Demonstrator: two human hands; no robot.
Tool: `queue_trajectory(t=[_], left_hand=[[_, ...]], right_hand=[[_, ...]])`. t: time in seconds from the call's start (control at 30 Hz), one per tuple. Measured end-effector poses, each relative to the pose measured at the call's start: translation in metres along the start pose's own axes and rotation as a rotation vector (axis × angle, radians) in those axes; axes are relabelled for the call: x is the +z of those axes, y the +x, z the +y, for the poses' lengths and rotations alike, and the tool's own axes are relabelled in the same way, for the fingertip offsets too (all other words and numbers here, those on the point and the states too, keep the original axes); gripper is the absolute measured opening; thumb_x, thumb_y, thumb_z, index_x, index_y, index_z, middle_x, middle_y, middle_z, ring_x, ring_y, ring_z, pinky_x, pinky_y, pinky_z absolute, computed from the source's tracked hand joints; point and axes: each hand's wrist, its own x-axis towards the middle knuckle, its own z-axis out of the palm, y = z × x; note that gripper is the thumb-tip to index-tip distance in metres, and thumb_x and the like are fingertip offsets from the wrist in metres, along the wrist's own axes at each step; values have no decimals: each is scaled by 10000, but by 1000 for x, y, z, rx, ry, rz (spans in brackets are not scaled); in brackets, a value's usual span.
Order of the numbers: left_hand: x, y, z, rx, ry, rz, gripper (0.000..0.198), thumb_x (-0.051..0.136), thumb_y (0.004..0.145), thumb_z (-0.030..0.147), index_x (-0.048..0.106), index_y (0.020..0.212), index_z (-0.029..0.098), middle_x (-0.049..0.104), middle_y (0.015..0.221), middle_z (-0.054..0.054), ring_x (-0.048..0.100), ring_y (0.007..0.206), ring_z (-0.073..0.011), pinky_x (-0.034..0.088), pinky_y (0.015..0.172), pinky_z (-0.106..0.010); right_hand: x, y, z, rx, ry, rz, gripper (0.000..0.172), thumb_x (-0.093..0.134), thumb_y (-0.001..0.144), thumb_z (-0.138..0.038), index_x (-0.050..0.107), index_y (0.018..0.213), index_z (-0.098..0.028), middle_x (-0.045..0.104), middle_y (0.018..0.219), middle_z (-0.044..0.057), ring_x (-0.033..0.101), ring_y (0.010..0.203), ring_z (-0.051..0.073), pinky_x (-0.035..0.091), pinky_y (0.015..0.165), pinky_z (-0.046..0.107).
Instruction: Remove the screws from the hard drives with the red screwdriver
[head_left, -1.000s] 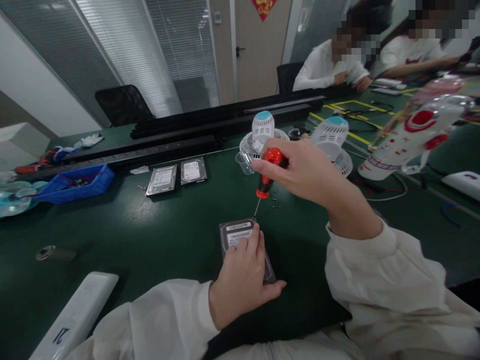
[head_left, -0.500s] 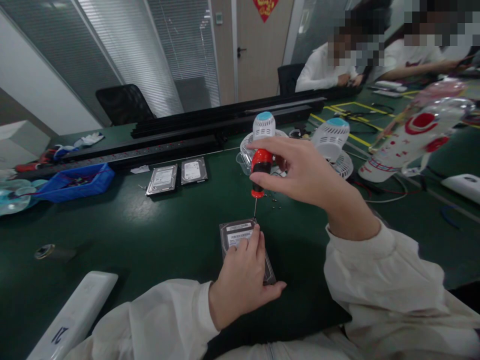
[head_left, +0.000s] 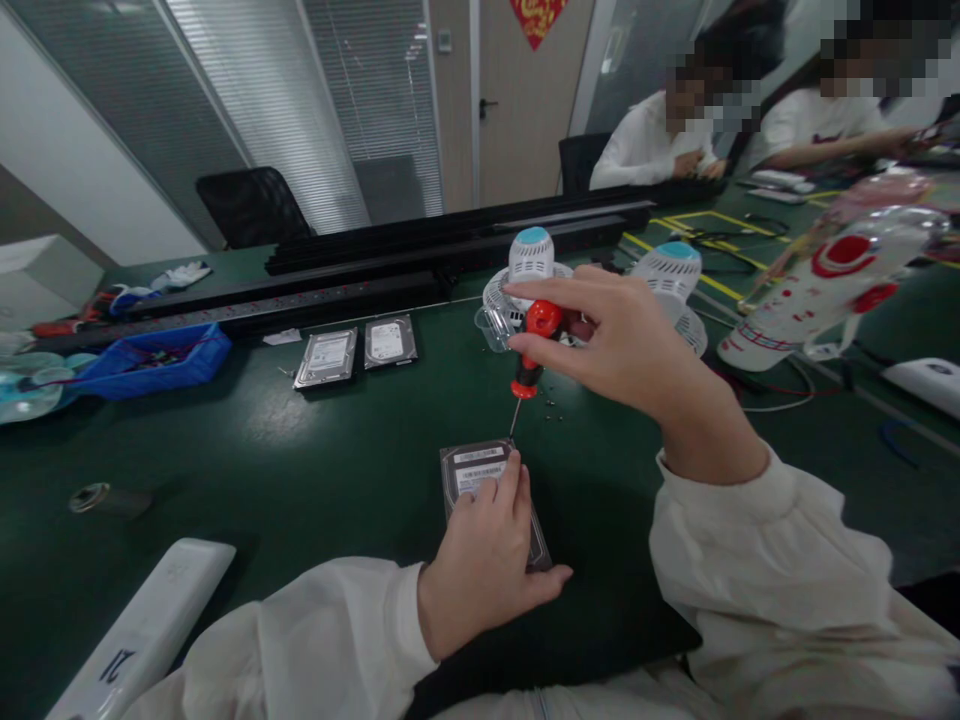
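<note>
A dark hard drive [head_left: 459,462] with white labels lies on the green table in front of me. My left hand [head_left: 487,535] rests on it, fingers extended across its face and thumb out past its lower right corner. My right hand [head_left: 600,340] holds a red and black screwdriver [head_left: 529,372] between thumb and fingers. The screwdriver leans, its tip at the drive's upper right corner, close to my left fingertips. Several small screws [head_left: 552,404] lie behind the drive. Two more hard drives, one silver [head_left: 326,358] and one beside it [head_left: 390,341], sit farther back.
A blue tray [head_left: 157,365] and a can [head_left: 109,500] are on the left, a white device [head_left: 146,625] at the near left. Small white fans [head_left: 532,255] and a large bottle [head_left: 817,275] stand at the right. Black rails [head_left: 450,235] cross behind; people sit beyond.
The screwdriver's handle has tilted to the right, and my right hand has shifted slightly right with it. My left hand stays on the drive.
</note>
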Motion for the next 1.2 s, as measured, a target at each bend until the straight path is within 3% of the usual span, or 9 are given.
queue_trajectory(t=[0.13, 0.3, 0.5, 0.67, 0.83, 0.9, 1.03, 1.1, 1.2], left_hand=[[-1, 0, 0, 0, -10, -5, 1017, 547, 872, 762, 434, 1546, 9, 349, 1642, -262, 592, 1221, -373, 569, 890, -439], [-2, 1, 1, -10, -39, -4, 1032, 548, 867, 767, 426, 1550, 2, 372, 1631, -263, 591, 1214, -369, 572, 904, -448], [0, 1, 1, -16, -43, 17, 1055, 561, 852, 770, 416, 1555, -3, 375, 1627, -268, 603, 1196, -368, 577, 893, -442], [1, 0, 2, -14, -43, 34, 1076, 561, 847, 782, 411, 1555, -14, 393, 1617, -268, 609, 1179, -362, 576, 900, -445], [1, 1, 3, -16, -44, 30, 1079, 566, 845, 781, 404, 1560, -11, 395, 1617, -266, 613, 1174, -362, 573, 907, -447], [1, 1, 3, -19, -44, 30, 1071, 553, 851, 784, 405, 1562, -3, 392, 1621, -261, 600, 1205, -370, 569, 916, -446], [1, 1, 2, -23, -48, 26, 1075, 542, 851, 790, 399, 1566, 1, 393, 1620, -260, 596, 1213, -376, 568, 906, -448], [1, 1, 1, -23, -50, 20, 1072, 539, 853, 789, 395, 1570, 4, 389, 1623, -259, 604, 1194, -369, 567, 900, -444], [1, 1, 2, -19, -50, 9, 1066, 537, 859, 783, 390, 1573, 5, 374, 1632, -259, 604, 1185, -364, 565, 893, -440]], right_hand=[[-1, 0, 0, -84, -7, -60, 528, 585, 906, -313, 623, 1429, -247, 728, 1039, 74, 614, 944, 251, 473, 818, 390], [0, 0, 0, 6, -66, -21, 578, 648, 908, -521, 656, 1394, -210, 714, 918, 80, 597, 801, 231, 431, 725, 372], [-1, 2, 4, -132, 11, -73, 562, 508, 945, -264, 551, 1489, -132, 682, 952, 91, 577, 878, 230, 447, 798, 385], [0, 1, 6, -52, -22, -34, 553, 618, 943, -455, 626, 1423, -179, 712, 976, 86, 597, 846, 222, 457, 794, 380], [1, 1, 6, -120, 27, -83, 550, 527, 959, -296, 548, 1494, -172, 696, 1021, 95, 611, 939, 241, 470, 873, 407], [1, 2, 6, -95, 27, -94, 550, 511, 988, -360, 527, 1512, -192, 702, 1073, 99, 616, 976, 249, 467, 906, 424], [1, 2, 7, 1, 11, -93, 555, 573, 963, -461, 590, 1457, -208, 705, 925, 68, 632, 830, 226, 487, 808, 396], [0, 2, 8, -28, 40, -130, 560, 522, 966, -372, 544, 1494, -186, 710, 1004, 95, 647, 895, 246, 497, 851, 420], [-1, 2, 8, -86, 102, -184, 620, 467, 954, -300, 437, 1564, -189, 669, 1285, 143, 636, 1102, 289, 480, 984, 482]])
